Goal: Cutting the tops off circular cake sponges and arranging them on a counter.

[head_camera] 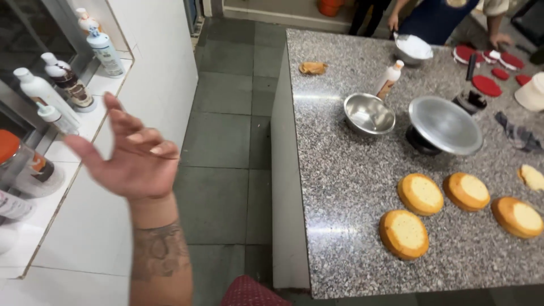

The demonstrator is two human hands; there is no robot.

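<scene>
My left hand (133, 156) is raised at the left, palm up and fingers spread, holding nothing. It hovers beside a white tiled ledge (107, 85) that carries several squeeze bottles (42, 93). My right hand is out of sight. On the granite counter (351, 187) to the right lie several round golden sponge cakes (420, 194). Behind them stand an empty steel bowl (369, 113) and a metal cake turntable (445, 126).
A small white bottle (389, 79) stands behind the bowl. At the counter's far end another person (442, 17) stands by a bowl of white cream (413, 48) and red discs (486, 85). Grey floor tiles (226, 147) run between ledge and counter.
</scene>
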